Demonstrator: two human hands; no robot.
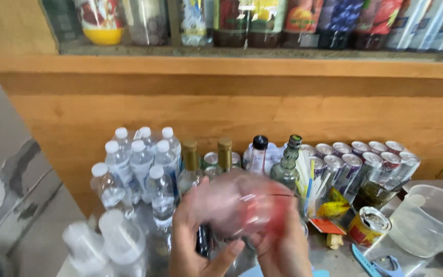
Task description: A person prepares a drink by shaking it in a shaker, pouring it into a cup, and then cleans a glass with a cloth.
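Head view shows the left hand (193, 241) and right hand (283, 246) both wrapped around a blurred clear plastic bottle (242, 202) with a red label, held above the counter (344, 259). It looks light, smooth, slightly squashy; best gripped mid-body. Water bottles (139, 164) stand behind, cans (355, 156) right, an empty-looking translucent jug (429, 220) beside.

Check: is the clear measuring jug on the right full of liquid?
No, the clear measuring jug looks empty, its pale bottom visible through the open top.

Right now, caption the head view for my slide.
Both hands, left hand and right hand, grip a blurred clear bottle before water bottles.
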